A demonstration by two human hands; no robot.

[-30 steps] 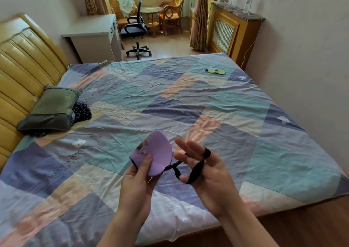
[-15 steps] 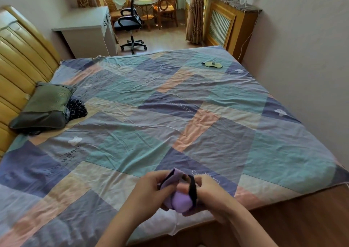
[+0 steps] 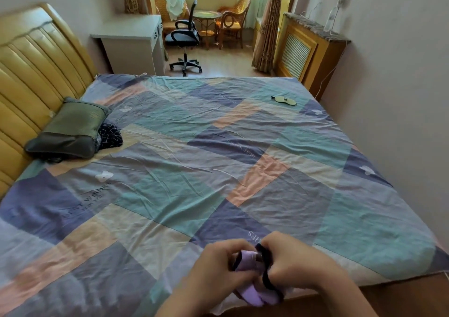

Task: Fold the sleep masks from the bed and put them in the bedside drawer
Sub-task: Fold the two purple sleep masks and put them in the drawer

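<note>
Both of my hands hold a folded purple sleep mask (image 3: pixel 250 295) over the near edge of the bed. My left hand (image 3: pixel 213 270) grips its left side. Closed on the right side, my right hand (image 3: pixel 294 263) also has the mask's black strap (image 3: pixel 266 273) looped around the bundle. A second sleep mask (image 3: pixel 284 100), pale yellow with dark trim, lies flat at the far right of the bed, well away from both hands. No drawer front is clearly visible.
The bed (image 3: pixel 184 161) has a patchwork cover. A green pillow (image 3: pixel 70 127) and dark checked cloth (image 3: pixel 110 137) lie by the yellow headboard (image 3: pixel 31 74). A white desk (image 3: pixel 131 42) and black office chair (image 3: pixel 185 37) stand beyond the bed; a wooden radiator cabinet (image 3: pixel 308 49) stands right.
The purple mask went from open in my left hand, strap stretched by my right, to a folded bundle with the strap wrapped round it. My hands came together and lower.
</note>
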